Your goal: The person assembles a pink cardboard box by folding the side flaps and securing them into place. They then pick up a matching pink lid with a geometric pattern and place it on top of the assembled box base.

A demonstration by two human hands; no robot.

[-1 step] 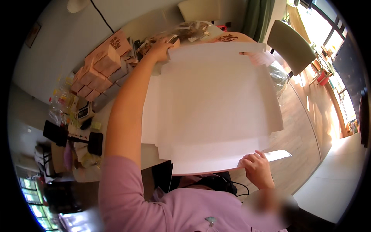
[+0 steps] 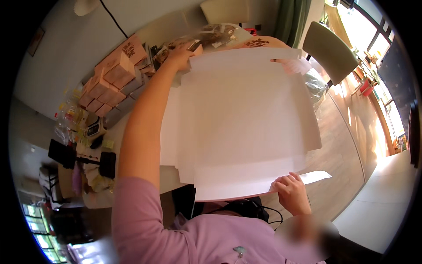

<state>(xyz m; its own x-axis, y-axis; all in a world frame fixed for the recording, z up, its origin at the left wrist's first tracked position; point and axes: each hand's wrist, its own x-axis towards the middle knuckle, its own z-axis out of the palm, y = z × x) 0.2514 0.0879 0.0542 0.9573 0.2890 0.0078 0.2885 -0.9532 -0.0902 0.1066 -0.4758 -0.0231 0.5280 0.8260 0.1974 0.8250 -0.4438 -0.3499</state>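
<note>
White cardboard sheet pokes out past the tabletop

Watch the near flap: if your right hand pulls or squeezes too hard, it may get a bad crease. The sheet's near edge sticks out toward you over the tabletop's edge, so it could tip or slide if you let go. Your left arm might bump the pink boxes beside it. Your right fingers look clamped on the near flap. Your left hand is at the far left corner, but you cannot tell if those fingers pinch. The sheet looks big, plain and mostly flat, with notched corners.
</note>
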